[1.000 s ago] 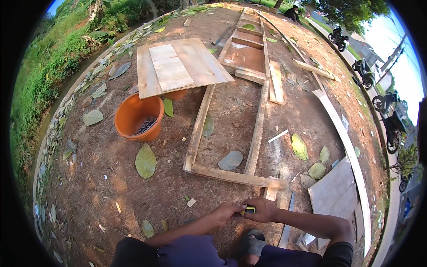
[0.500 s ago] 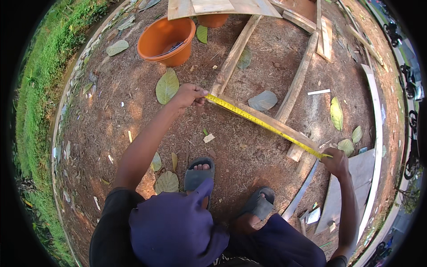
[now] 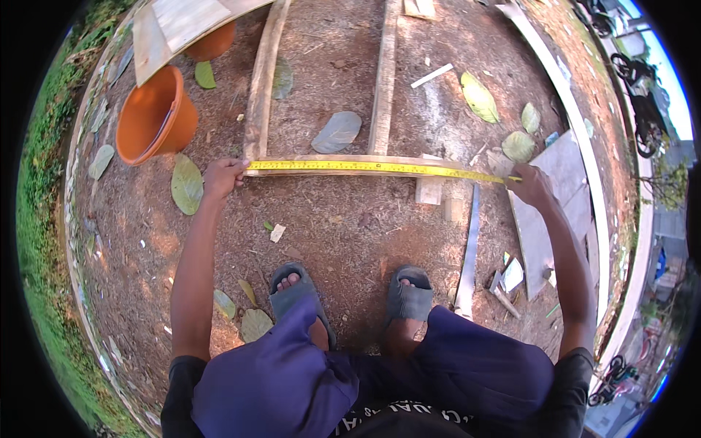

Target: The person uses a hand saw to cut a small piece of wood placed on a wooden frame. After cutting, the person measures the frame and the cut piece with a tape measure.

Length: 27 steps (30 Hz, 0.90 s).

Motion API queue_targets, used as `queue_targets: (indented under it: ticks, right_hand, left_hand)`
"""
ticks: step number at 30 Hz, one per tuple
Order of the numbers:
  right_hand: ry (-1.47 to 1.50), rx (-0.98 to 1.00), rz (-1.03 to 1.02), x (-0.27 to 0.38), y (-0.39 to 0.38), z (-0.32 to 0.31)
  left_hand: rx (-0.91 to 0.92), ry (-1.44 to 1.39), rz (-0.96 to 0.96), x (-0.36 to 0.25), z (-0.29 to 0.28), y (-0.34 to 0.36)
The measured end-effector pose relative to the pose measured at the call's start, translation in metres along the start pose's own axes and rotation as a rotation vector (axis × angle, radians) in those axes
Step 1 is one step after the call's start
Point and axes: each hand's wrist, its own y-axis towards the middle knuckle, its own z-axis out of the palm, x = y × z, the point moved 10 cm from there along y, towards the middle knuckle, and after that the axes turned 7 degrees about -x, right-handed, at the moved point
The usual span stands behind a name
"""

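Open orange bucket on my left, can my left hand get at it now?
Probably yes: nothing seems to block the left hand from the bucket, though that hand holds the tape measure.

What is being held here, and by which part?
A yellow tape measure, stretched out: the left hand grips the left end of the visible blade, the right hand its right end.

The head-worn fisheye looks steeply down past the trousers [image 3: 274, 387] at lower centre onto near ground [image 3: 358, 233] at mid-frame, taking in greenery [image 3: 45, 219] at the left rim and bending the long plank [image 3: 589, 157] at right.
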Motion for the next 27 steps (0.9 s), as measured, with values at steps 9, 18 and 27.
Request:
queue_targets:
  ticks: [9, 18, 27]
  right_hand:
    - [-0.022, 0.045, 0.091, -0.019, -0.001, 0.015]
    - [-0.025, 0.014, 0.051, -0.014, 0.006, 0.023]
    - [0.002, -0.027, 0.034, -0.015, 0.005, 0.028]
  left_hand:
    - [-0.017, -0.015, 0.010, 0.001, 0.007, 0.006]
    - [-0.043, 0.023, -0.003, 0.000, 0.001, 0.002]
    - [-0.062, -0.004, 0.018, -0.003, -0.001, 0.000]
